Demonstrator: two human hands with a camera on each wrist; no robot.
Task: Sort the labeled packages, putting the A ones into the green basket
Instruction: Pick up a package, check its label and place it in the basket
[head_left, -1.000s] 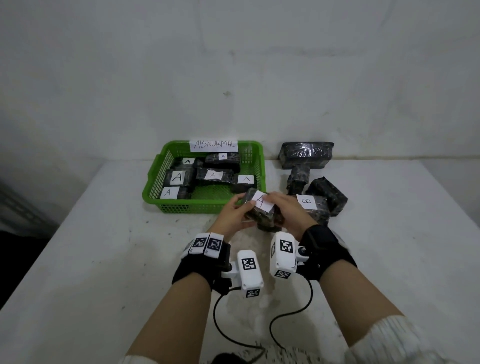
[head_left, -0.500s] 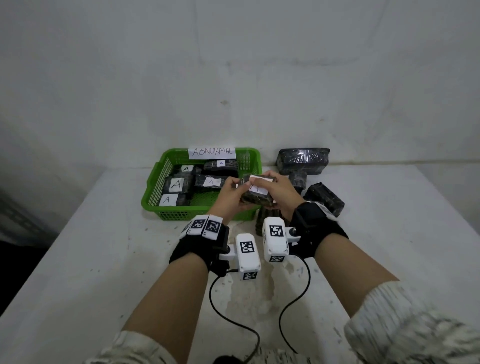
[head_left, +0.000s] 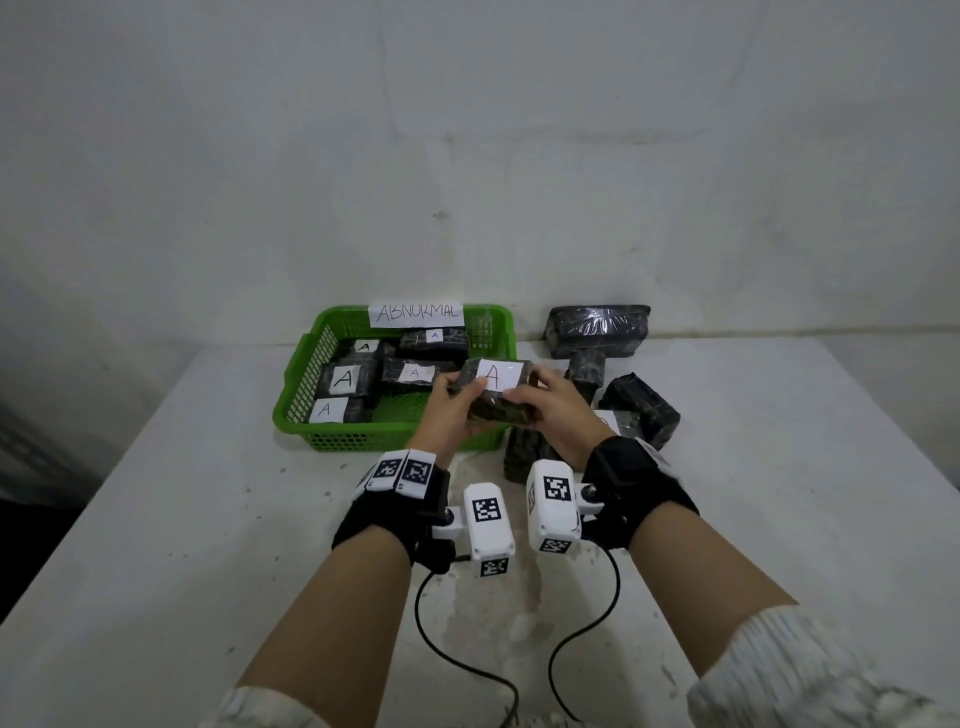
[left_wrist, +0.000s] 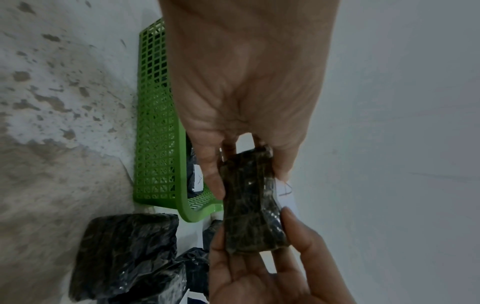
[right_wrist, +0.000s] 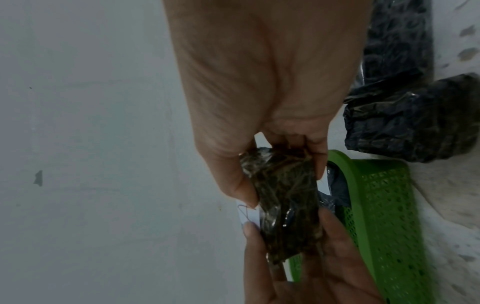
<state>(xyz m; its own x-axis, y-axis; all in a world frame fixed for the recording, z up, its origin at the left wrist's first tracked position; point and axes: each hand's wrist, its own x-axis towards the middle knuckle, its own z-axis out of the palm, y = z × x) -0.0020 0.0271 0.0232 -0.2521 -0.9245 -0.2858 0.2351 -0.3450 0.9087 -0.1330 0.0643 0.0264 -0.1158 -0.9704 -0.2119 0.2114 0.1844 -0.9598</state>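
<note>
Both hands hold one dark wrapped package (head_left: 501, 400) with a white "A" label above the green basket's near right corner. My left hand (head_left: 452, 410) grips its left end, thumb on top by the label; my right hand (head_left: 545, 410) grips its right end. In the left wrist view the package (left_wrist: 250, 203) sits between thumb and fingers; the right wrist view shows the same package (right_wrist: 285, 201) pinched. The green basket (head_left: 296, 384), tagged "ABNORMAL", holds several dark packages with A labels (head_left: 345, 379).
Right of the basket lie more dark wrapped packages: a large one (head_left: 597, 330) against the wall, another (head_left: 641, 408) on the table and one (head_left: 519, 452) under my right wrist. Two cables trail across the white table (head_left: 182, 519) toward me.
Both hands have lifted the A package off the table by the pile and carried it left and away, over the basket's near right corner. The label now faces up.
</note>
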